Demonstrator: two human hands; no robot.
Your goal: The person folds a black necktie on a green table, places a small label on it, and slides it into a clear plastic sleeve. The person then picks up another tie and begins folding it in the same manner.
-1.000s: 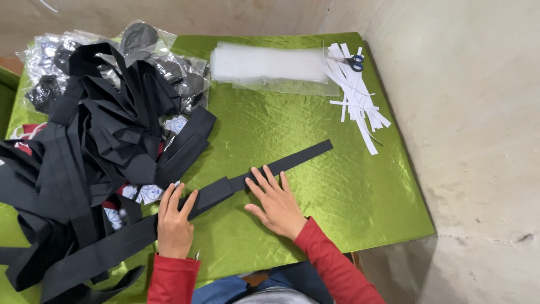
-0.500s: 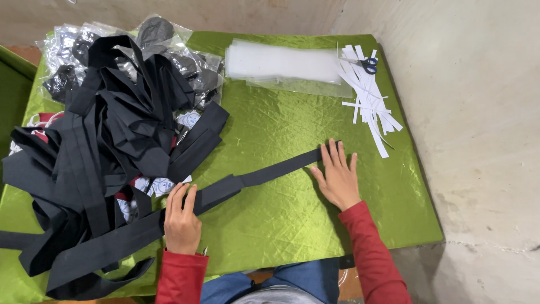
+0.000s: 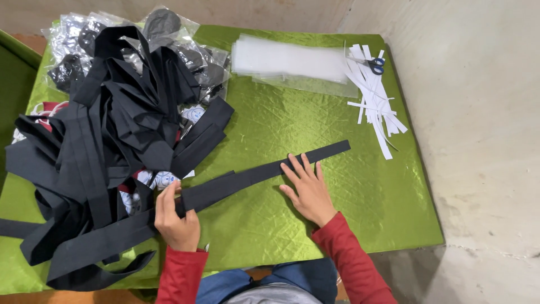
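Note:
A long black fabric strap (image 3: 264,171) lies diagonally across the green cloth-covered table (image 3: 337,225), its narrow end pointing to the upper right. My left hand (image 3: 177,219) grips the wider part of the strap near the table's front, fingers curled over its edge. To the right, my right hand (image 3: 306,188) lies flat with fingers spread, its fingertips resting on the strap's narrow part. Both sleeves are red.
A big tangled pile of black straps (image 3: 112,141) covers the table's left half, over clear bags of dark items (image 3: 73,45). At the back lie a stack of clear plastic sleeves (image 3: 292,62), white paper strips (image 3: 374,107) and blue-handled scissors (image 3: 376,65). A concrete floor lies to the right.
My right hand slid out along the strap toward its narrow end, then came back a little to the left. The left hand stayed on the wide part.

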